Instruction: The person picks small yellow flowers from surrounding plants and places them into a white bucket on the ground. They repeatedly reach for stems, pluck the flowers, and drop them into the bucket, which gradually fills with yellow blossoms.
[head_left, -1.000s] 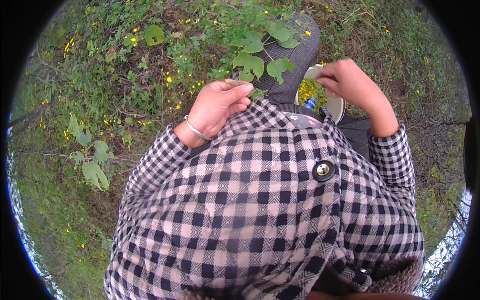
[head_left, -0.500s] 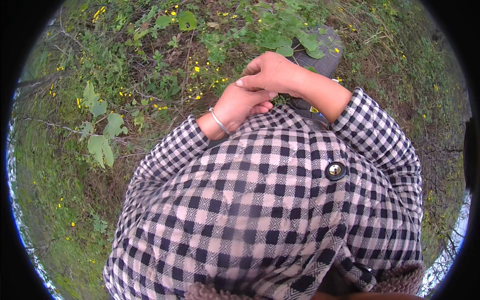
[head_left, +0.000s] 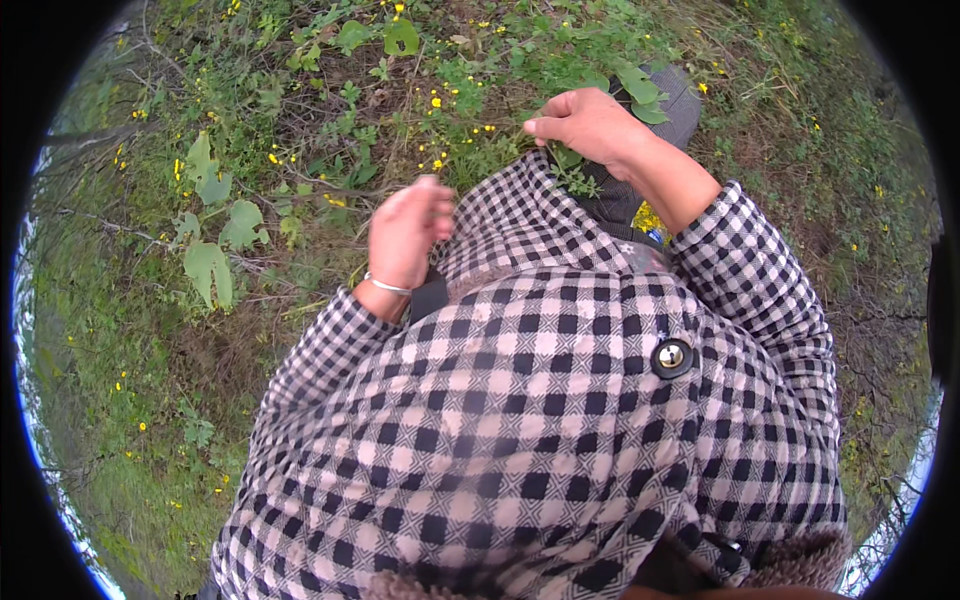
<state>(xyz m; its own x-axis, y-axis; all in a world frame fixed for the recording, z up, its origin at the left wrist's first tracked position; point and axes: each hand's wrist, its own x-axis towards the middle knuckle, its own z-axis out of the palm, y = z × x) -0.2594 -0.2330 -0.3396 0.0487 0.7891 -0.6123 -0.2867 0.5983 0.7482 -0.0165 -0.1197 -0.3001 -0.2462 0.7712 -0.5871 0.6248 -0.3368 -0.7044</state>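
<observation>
My left hand (head_left: 399,235), with a silver bangle (head_left: 388,286) at its wrist, is raised over the left side of the jacket hem. Motion blurs its fingers, so I cannot tell what, if anything, they hold. Farther off and to the right, my right hand (head_left: 598,128) has thumb and fingers pressed together; anything between them is too small to make out. A green leafy sprig (head_left: 575,182) shows just below it, against the grey trouser leg (head_left: 678,115). Small yellow flowers (head_left: 437,103) grow on thin stems between and beyond the hands.
A plant with broad pale leaves (head_left: 208,272) stands at the left. Dark bare branches (head_left: 95,158) reach in at the far left. Beside my right wrist, a yellow clump (head_left: 646,218) shows with a bit of blue and white. My checked jacket (head_left: 500,400) fills the lower middle.
My hands, which were together, have come apart. The left has drawn back left and toward me; the right has shifted slightly right and away. More of the jacket hem shows between them.
</observation>
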